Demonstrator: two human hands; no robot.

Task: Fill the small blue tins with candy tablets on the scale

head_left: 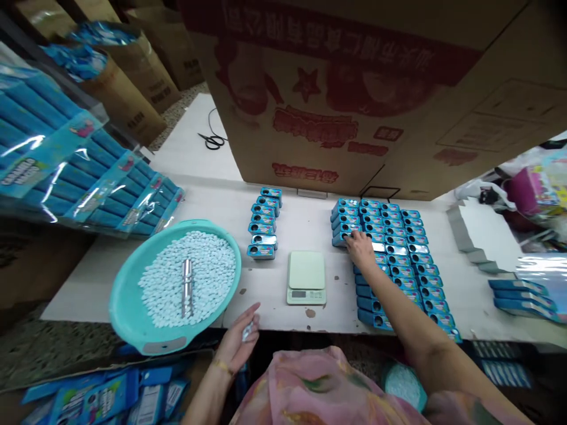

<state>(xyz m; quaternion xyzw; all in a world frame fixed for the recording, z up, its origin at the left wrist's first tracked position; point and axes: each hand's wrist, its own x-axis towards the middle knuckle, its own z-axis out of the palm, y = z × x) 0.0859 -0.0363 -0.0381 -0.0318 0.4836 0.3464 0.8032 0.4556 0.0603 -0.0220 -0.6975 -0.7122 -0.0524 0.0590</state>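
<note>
My left hand (241, 337) is turned palm up near the table's front edge, fingers curled around a few small pale candies (248, 332). To its left stands a turquoise basin (119, 295) of pale blue candies (170, 265), with a shiny metal scoop-like tube (187, 289) lying on them. My right hand (361, 251) reaches to the block of boxes, its fingers closed at a small blue box (340, 239) with a round dark hole. Its fingertips are partly hidden. Rows of similar blue boxes (401, 260) stand beside and under my forearm.
A pale green kitchen scale (306, 271) sits between my hands, behind it a short column of blue boxes (261, 228). A large carton (336, 118) stands at the back. Scissors (212, 141) lie back left. Stacked blue packs (84, 159) rise at left, and a white card piece (482, 233) lies right.
</note>
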